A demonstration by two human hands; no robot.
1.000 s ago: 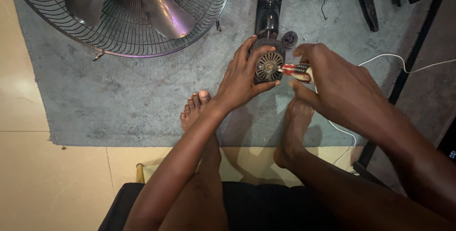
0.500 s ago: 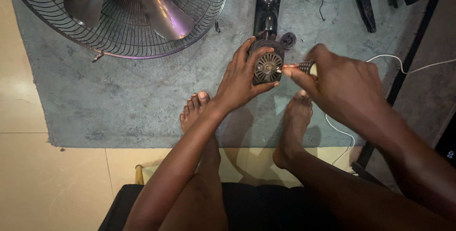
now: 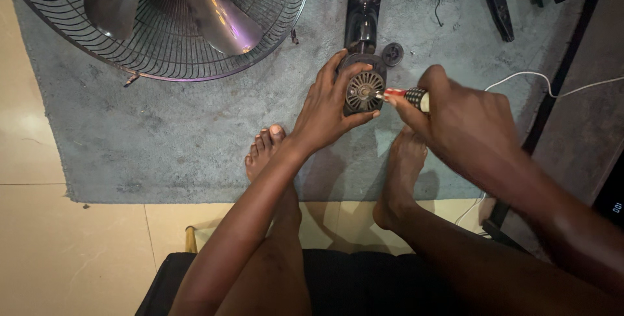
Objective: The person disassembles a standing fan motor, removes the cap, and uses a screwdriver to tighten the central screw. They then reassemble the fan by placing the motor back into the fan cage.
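Observation:
My left hand (image 3: pixel 328 105) wraps around a round dark fan motor (image 3: pixel 363 90), its finned face turned up towards me. My right hand (image 3: pixel 465 118) grips a screwdriver (image 3: pixel 406 97) with a red and black handle, and its tip touches the motor's face just right of centre. The motor sits at the lower end of a black fan pole (image 3: pixel 364 4) lying on the grey mat (image 3: pixel 149 140). Both my bare feet rest on the mat below the motor.
A metal fan cage (image 3: pixel 162 62) with silver blades (image 3: pixel 221 20) lies at the upper left on the mat. Black parts and thin wires lie at the upper right. A white cable (image 3: pixel 552 88) runs along the right. Beige floor tiles (image 3: pixel 65 251) border the mat.
My right hand has shifted slightly to the right and turned with the screwdriver against the motor. My left hand keeps its hold on the motor.

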